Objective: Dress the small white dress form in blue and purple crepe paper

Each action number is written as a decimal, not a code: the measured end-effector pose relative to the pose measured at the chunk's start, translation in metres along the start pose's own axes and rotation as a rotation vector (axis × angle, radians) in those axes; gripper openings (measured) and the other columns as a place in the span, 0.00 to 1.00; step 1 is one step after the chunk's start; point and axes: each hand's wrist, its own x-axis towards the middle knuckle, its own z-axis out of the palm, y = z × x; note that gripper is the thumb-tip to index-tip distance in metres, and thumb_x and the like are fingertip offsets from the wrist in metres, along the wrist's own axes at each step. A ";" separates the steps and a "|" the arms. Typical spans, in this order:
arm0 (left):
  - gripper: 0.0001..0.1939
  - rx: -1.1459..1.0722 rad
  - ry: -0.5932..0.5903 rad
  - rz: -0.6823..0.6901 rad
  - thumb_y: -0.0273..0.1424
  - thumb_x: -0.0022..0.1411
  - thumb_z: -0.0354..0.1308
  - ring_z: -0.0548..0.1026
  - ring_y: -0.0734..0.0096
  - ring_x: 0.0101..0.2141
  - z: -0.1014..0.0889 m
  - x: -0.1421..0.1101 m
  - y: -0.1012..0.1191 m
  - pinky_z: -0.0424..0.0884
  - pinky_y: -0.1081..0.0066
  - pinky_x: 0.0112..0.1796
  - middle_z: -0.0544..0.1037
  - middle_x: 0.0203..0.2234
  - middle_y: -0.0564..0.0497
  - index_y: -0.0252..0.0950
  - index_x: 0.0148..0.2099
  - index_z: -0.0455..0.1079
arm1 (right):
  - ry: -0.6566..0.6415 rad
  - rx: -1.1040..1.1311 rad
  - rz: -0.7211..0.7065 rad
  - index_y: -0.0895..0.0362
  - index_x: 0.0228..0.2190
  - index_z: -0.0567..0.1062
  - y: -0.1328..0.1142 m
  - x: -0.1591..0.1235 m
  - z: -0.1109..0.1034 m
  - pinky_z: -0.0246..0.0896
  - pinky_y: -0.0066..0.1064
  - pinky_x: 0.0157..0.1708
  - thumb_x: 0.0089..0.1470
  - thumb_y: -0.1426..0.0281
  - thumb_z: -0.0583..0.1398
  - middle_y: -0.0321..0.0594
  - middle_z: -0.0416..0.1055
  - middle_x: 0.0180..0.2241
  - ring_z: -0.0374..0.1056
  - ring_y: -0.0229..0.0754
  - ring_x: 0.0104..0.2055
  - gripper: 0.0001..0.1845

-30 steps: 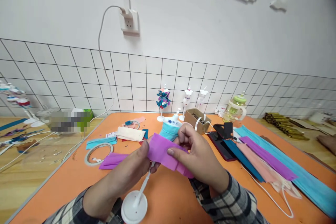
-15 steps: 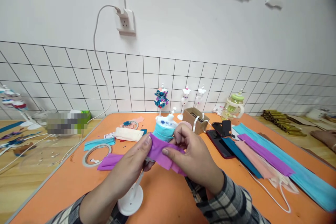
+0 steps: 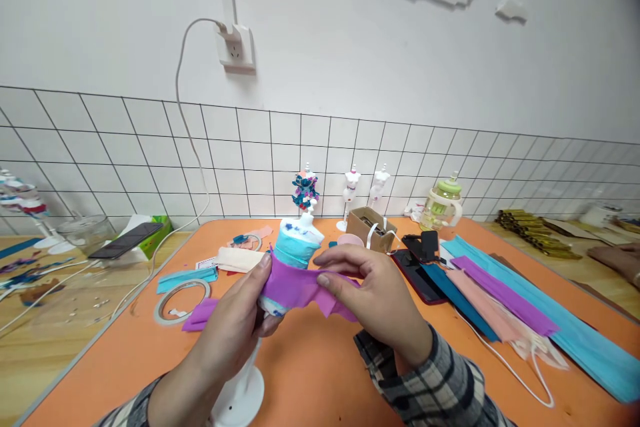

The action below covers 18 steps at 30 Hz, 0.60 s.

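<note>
A small white mannequin (image 3: 305, 230) on a round-based stand (image 3: 243, 397) leans to the right, its chest wrapped in light blue material. Around its lower torso runs a purple fabric strip (image 3: 295, 285). My left hand (image 3: 247, 300) is closed about the mannequin's left side, the thumb pressing the strip's end against it. In my right hand (image 3: 367, 287) the strip's other end is pinched between thumb and fingers and pulled out to the right. Blue-stained white shows below the strip. The fingers behind the torso are partly hidden.
Left of my hands lie a tape roll (image 3: 183, 301), a folded purple piece (image 3: 200, 315) and a cream roll (image 3: 240, 259). Fabric strips (image 3: 510, 293) and a dark phone (image 3: 420, 277) lie right. Behind stand a cardboard box (image 3: 373, 228), more mannequins (image 3: 352, 187) and a bottle (image 3: 443, 203).
The mannequin has shifted left and stands more upright, showing more of its torso. The purple strip now lies across its lower torso, stretched to the right by my right hand.
</note>
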 end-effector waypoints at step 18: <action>0.31 -0.118 -0.022 -0.213 0.60 0.50 0.63 0.49 0.85 0.12 0.002 -0.003 0.006 0.47 0.81 0.15 0.58 0.09 0.61 0.36 0.23 0.60 | -0.158 -0.206 -0.141 0.57 0.32 0.80 -0.003 0.004 -0.015 0.67 0.28 0.38 0.56 0.72 0.64 0.37 0.80 0.32 0.74 0.38 0.36 0.03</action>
